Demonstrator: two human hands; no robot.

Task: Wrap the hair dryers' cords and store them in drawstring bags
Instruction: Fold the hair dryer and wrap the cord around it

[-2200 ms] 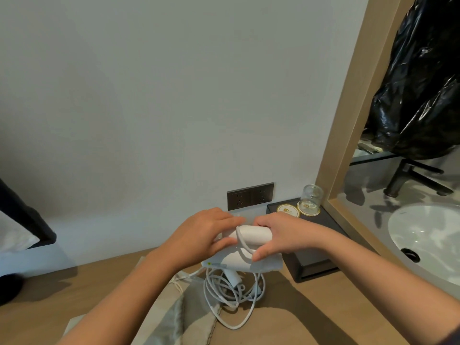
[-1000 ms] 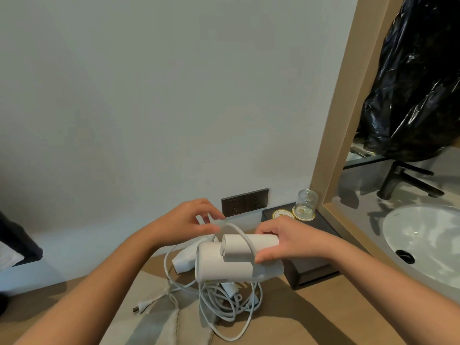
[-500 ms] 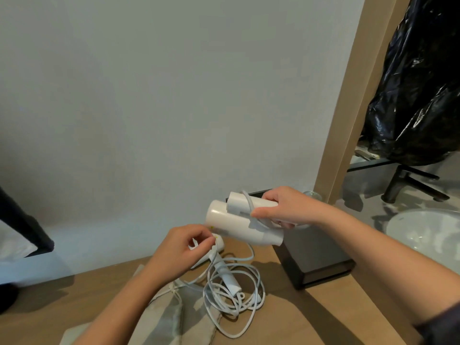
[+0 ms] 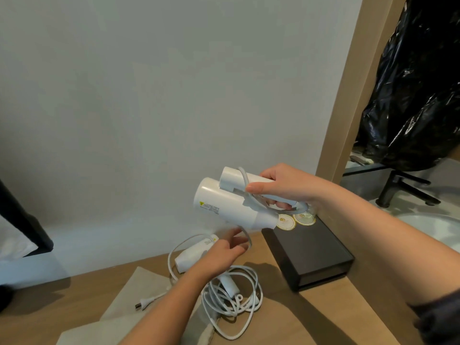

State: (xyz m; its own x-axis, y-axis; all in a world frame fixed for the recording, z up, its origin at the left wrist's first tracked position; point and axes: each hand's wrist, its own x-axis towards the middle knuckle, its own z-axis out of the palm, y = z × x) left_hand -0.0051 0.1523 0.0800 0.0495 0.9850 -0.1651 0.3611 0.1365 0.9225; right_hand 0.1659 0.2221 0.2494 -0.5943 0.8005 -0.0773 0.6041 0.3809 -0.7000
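My right hand [image 4: 286, 186] grips a folded white hair dryer [image 4: 224, 205] in the air above the table, thumb pressing a turn of its cord against the handle. Below it, my left hand [image 4: 221, 255] holds the white cord [image 4: 246, 235] where it hangs from the dryer. More white cord lies in a loose tangle [image 4: 234, 300] on the wooden table [image 4: 311, 319], with the plug [image 4: 143, 303] to the left. A second white hair dryer [image 4: 191, 255] lies behind my left hand. Beige drawstring bags [image 4: 139, 317] lie flat under the cords.
A black box [image 4: 313, 257] with round coasters [image 4: 286, 221] and a glass stands at the right against a wooden frame [image 4: 348, 95]. Beyond it are a white sink [image 4: 433, 230], a black faucet [image 4: 398, 185] and a black plastic bag [image 4: 418, 95]. The wall is close behind.
My right hand has lifted the dryer up off the table. My left hand dropped from the dryer's handle to the hanging cord and now brings it up under the body.
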